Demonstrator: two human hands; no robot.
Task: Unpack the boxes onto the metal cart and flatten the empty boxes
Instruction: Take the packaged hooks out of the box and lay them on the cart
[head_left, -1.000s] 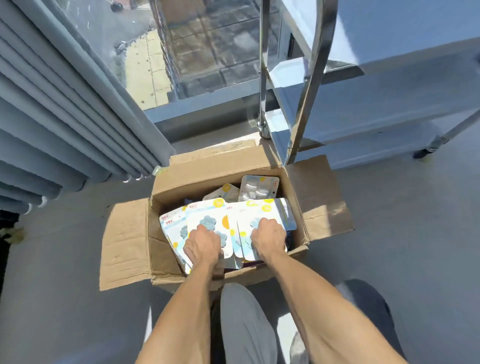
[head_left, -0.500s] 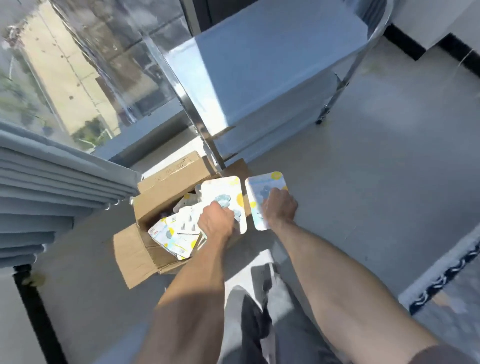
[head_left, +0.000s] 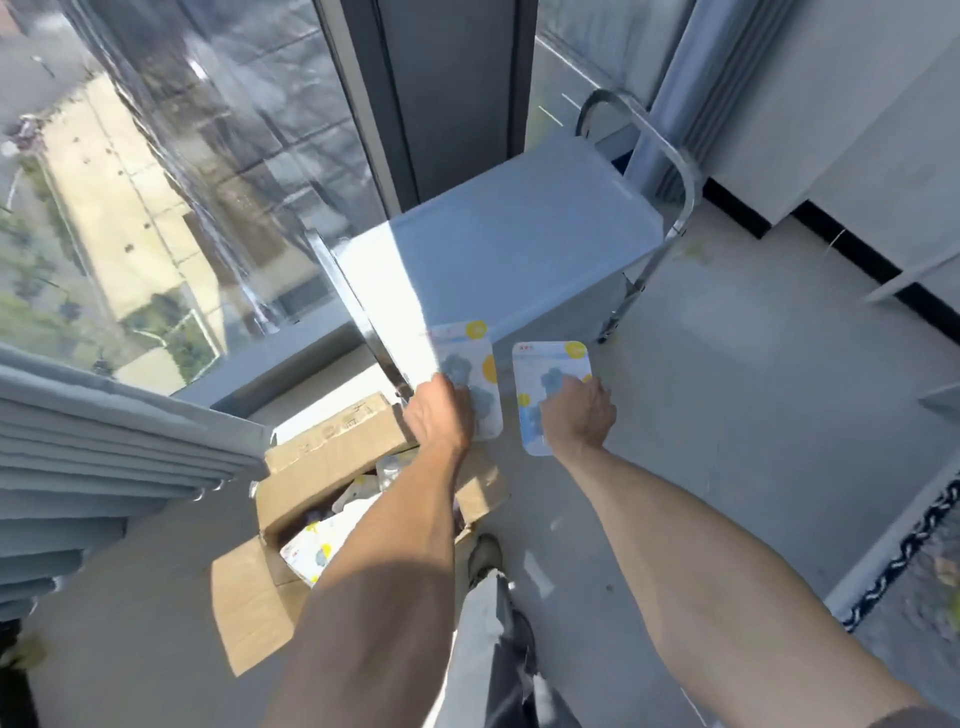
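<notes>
My left hand (head_left: 440, 415) grips a white blister-card packet (head_left: 480, 364) with blue flower shapes and yellow dots, held over the near edge of the metal cart's top shelf (head_left: 519, 244). My right hand (head_left: 579, 413) holds a second, similar packet (head_left: 553, 364) just right of the first, above the floor beside the cart. Below my left arm stands the open cardboard box (head_left: 322, 462) on the floor, flaps spread, with more such packets (head_left: 311, 551) inside, partly hidden by my arm.
A large window (head_left: 182, 182) and grey pleated curtains (head_left: 104, 467) lie to the left. The cart's curved handle (head_left: 675, 171) is at its far end. A wall with black skirting (head_left: 857, 244) runs on the right; a patterned rug edge (head_left: 909, 551) is at lower right.
Both hands have lifted a packet each out of the box and carried them up toward the cart's top shelf. My view has risen from close over the box.
</notes>
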